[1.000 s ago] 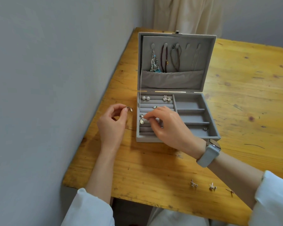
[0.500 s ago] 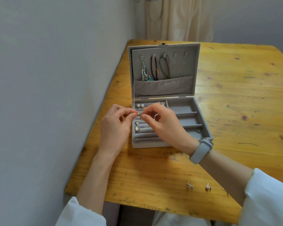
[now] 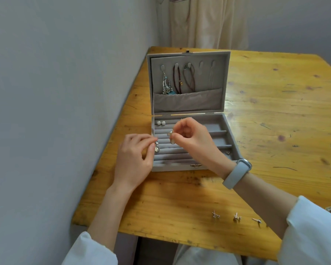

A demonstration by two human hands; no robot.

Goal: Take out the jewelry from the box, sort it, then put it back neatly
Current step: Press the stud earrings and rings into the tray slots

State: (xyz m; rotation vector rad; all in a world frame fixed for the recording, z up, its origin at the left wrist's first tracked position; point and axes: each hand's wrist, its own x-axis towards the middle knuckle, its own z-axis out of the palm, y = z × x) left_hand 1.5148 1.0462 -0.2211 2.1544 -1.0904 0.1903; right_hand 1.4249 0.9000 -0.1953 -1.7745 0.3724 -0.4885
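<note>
Worn yellow-orange wooden plank table (image 3: 275, 104), dark knots and scuffs, glossy sheen near middle. Table's left edge pushed against plain pale grey wall (image 3: 55, 92). Cream fabric curtain (image 3: 204, 22) hanging in far corner behind table. Soft, even daylight; faint shadows.

A knotty wooden desk (image 3: 275, 111) carries an open grey jewelry box (image 3: 187, 167) (lid upright) and, near its front edge, three small silver stud earrings (image 3: 236, 217).
</note>
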